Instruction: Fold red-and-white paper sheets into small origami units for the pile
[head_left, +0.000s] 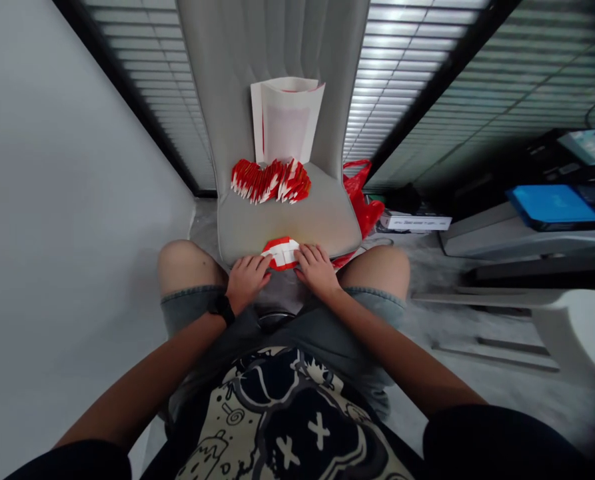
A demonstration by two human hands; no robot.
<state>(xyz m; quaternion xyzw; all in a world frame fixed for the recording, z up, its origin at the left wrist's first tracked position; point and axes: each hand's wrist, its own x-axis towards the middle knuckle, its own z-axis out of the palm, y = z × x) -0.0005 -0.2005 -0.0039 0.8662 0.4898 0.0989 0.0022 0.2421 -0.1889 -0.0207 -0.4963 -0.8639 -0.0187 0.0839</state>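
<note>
A folded red-and-white paper (284, 254) lies at the front edge of the grey chair seat, its white inner faces up and its red border showing around them. My left hand (250, 275), with a black band on the wrist, has its fingers closed on the paper's left end. On the right end, my right hand (318, 267) presses with its fingertips; the thumb sits near the lower edge. Farther back on the seat, a row of many folded red-and-white paper pieces (270, 181) stands packed side by side in a wavy line.
Behind the row, large white sheets (290, 120), curled with red inside, lean on the grey chair's backrest (277, 40). A red plastic bag (362, 207) hangs beside the seat at right. Farther right are a white box (417, 221), a blue flat item (554, 203) and a white stool (572, 333).
</note>
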